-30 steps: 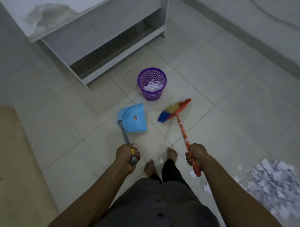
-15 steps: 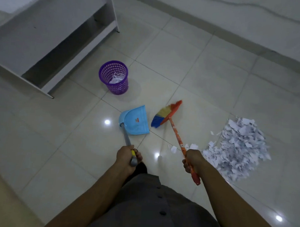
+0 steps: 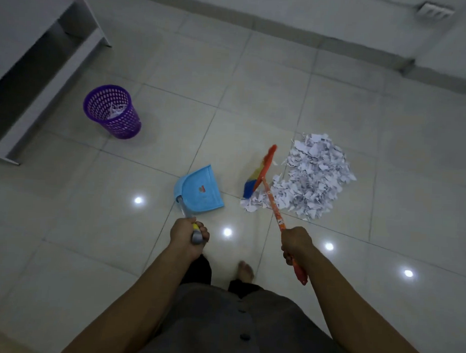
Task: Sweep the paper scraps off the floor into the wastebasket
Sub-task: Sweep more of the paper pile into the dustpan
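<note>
While you look straight down, your grey buttoned garment [image 3: 221, 321] fills the bottom of the view, with both bare forearms reaching forward over it; one bare foot [image 3: 245, 270] shows on the tiled floor [image 3: 255, 103] between them.

Your left hand [image 3: 187, 234] is curled tightly round the top end of the dustpan's grey handle, a yellow band showing at the fingers; your right hand [image 3: 297, 243] is closed round the broom's orange handle near its upper end, and the red tip sticks out behind the fist along your forearm.

Ahead of the left hand sits the blue dustpan [image 3: 199, 189], low at the floor, though you cannot tell whether it touches the tiles; its straight open edge faces right, toward the broom [image 3: 263, 174].

That broom slants away from your right hand, its head set at the left edge of the paper scraps [image 3: 313, 179], with the blue and yellow bristles pointing towards the dustpan and the lowest bristles among the nearest scraps; the white scraps lie in one broad heap on the floor, to the right of the broom head, and dustpan and heap are near but apart.

Bright spots of light gleam on the tiles around your hands.

Further off to the left, well apart from the heap, the purple perforated wastebasket [image 3: 115, 114] stands upright with some white scraps inside; just beyond it is a white furniture frame [image 3: 72, 46], and a grey skirting [image 3: 310, 36] runs along the far wall.
</note>
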